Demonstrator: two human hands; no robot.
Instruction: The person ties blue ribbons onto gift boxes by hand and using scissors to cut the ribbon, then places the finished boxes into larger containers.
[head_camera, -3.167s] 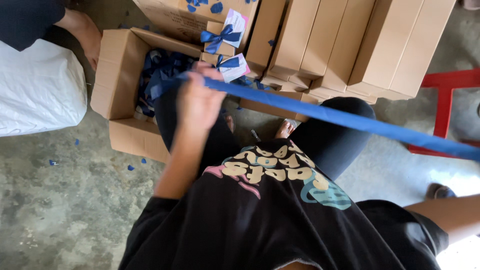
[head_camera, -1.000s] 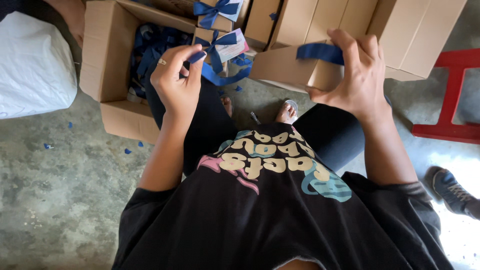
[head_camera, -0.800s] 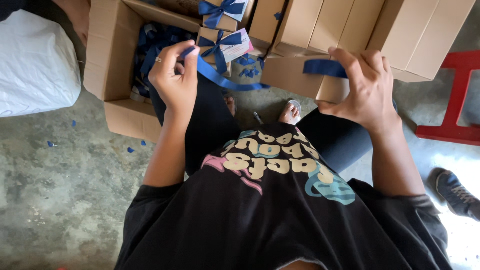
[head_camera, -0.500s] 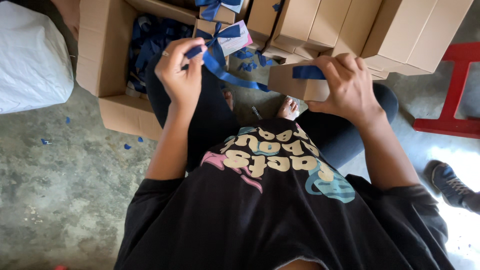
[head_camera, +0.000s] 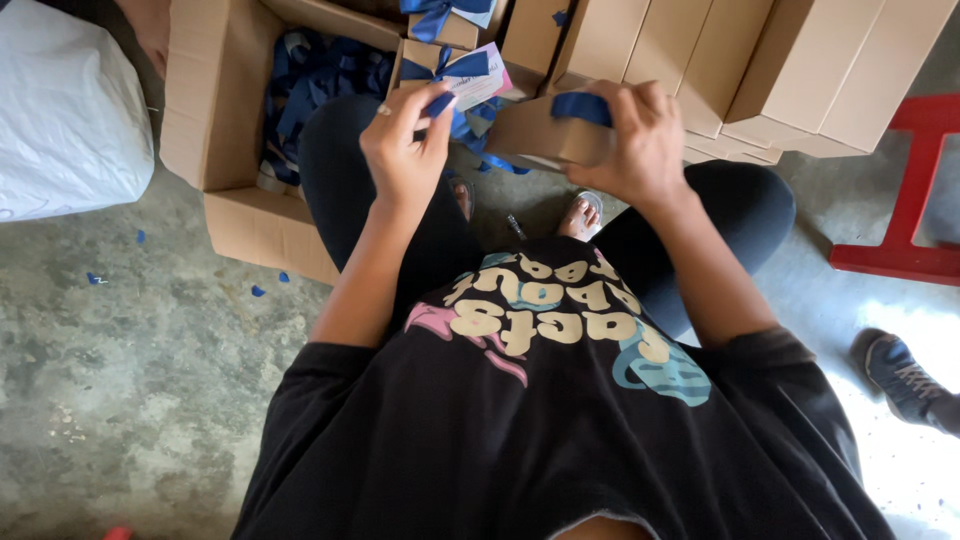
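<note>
I look down at my own lap. My right hand (head_camera: 635, 140) grips a small brown cardboard box (head_camera: 535, 135) with a blue ribbon (head_camera: 580, 105) laid over its top. My left hand (head_camera: 405, 150) pinches the other end of the blue ribbon between thumb and fingers, close beside the box. The ribbon hangs slack in a loop below the box between my two hands.
An open carton (head_camera: 220, 130) holding blue ribbon scraps sits at my left knee. Beribboned small boxes (head_camera: 445, 65) lie behind it. Stacked plain brown boxes (head_camera: 760, 60) fill the top right. A white sack (head_camera: 65, 120) is left, a red stool (head_camera: 915, 190) and another person's shoe (head_camera: 905, 375) right.
The ribbon was stretched long across my lap; my hands have since come together, wrapping it around the small box, and the box has moved left toward my left hand.
</note>
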